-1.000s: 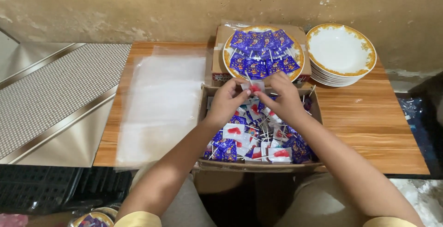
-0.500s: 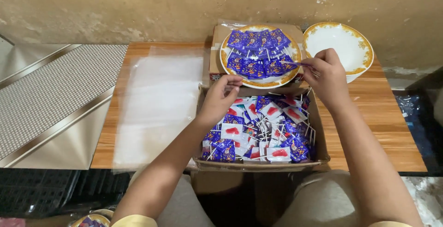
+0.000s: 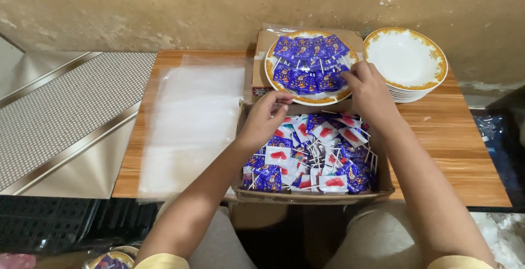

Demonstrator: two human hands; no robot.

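Note:
A cardboard box [image 3: 311,197] at the table's near edge holds several small wrapped lollipops [image 3: 322,154], blue ones and white ones with red, sticks showing. Behind it a gold-rimmed plate [image 3: 306,100] carries a neat layer of blue wrapped lollipops [image 3: 303,61]. My right hand [image 3: 369,91] reaches to the plate's right edge, fingertips pinched on a blue lollipop there. My left hand [image 3: 265,118] hovers over the box's far left corner with fingers curled; anything in it is hidden.
A stack of empty white gold-rimmed plates [image 3: 404,58] stands at the back right. Clear plastic bags [image 3: 191,121] lie flat on the wooden table [image 3: 454,143] to the left. A patterned metal sheet [image 3: 60,110] lies further left. The wall is close behind.
My right hand went from the box up to the plate with a lollipop and now rests at the plate's right edge. My left hand stayed over the box, shifting slightly back.

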